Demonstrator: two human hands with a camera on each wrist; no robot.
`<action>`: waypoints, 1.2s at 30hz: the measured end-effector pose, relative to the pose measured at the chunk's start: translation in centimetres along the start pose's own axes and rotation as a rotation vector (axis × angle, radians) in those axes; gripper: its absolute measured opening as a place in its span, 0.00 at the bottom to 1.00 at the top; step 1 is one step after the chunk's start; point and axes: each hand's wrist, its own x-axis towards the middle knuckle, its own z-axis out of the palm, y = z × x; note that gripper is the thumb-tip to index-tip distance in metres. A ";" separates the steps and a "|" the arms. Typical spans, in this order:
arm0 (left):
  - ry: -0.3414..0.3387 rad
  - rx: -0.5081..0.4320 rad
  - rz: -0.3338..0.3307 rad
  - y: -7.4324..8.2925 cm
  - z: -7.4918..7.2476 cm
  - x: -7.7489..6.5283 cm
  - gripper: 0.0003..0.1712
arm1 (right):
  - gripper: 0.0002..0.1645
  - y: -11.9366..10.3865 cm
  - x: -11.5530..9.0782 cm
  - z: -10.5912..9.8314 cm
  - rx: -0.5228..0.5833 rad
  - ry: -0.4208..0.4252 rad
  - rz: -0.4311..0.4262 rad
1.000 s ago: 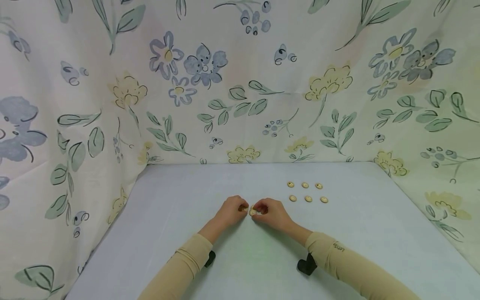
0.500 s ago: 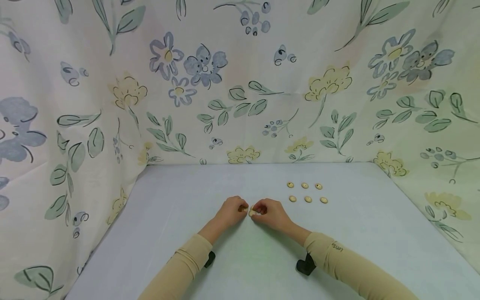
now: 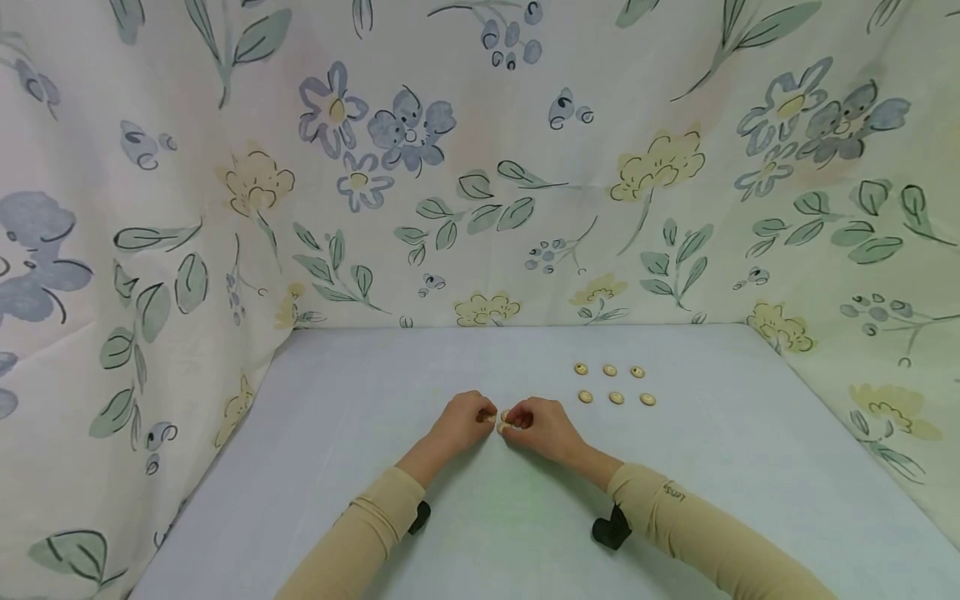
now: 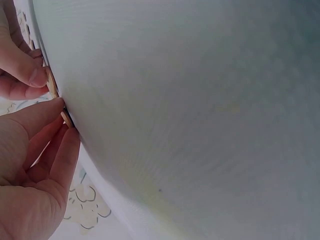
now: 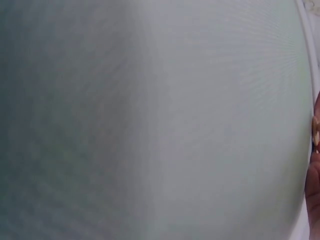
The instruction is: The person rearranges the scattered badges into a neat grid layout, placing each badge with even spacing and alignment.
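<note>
My left hand (image 3: 460,421) and right hand (image 3: 549,428) meet near the middle of the table in the head view. The right thumb and fingers pinch a small round wooden disc (image 4: 51,82), pale and thin, partly covered by the fingertips. In the left wrist view another wooden disc (image 4: 66,119) is pinched between the left thumb and fingers, close to the tabletop. The two discs lie side by side, almost touching. Only a sliver of wood and part of the right hand (image 5: 313,182) show at the edge of the right wrist view.
Several similar wooden discs (image 3: 616,398) lie in two rows at the back right of the white-covered table (image 3: 375,375). A floral curtain (image 3: 487,250) hangs behind and along both sides. Dark wrist devices (image 3: 612,530) sit under the sleeves.
The right fingertips have shifted very slightly left, and less of the face of their disc shows. The left hand and the rows of discs stay put.
</note>
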 end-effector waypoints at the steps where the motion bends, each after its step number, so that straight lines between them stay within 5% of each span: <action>1: -0.001 -0.002 0.000 0.0 0.0 0.0 0.08 | 0.07 0.0 0.0 0.0 -0.002 -0.004 0.010; 18: 0.025 0.014 0.021 0.0 -0.1 0.0 0.07 | 0.09 0.0 -0.2 -0.1 0.022 -0.051 -0.073; 36: 0.011 0.007 0.009 0.2 -0.2 -0.1 0.07 | 0.09 -0.3 -0.1 -0.2 -0.002 -0.079 -0.003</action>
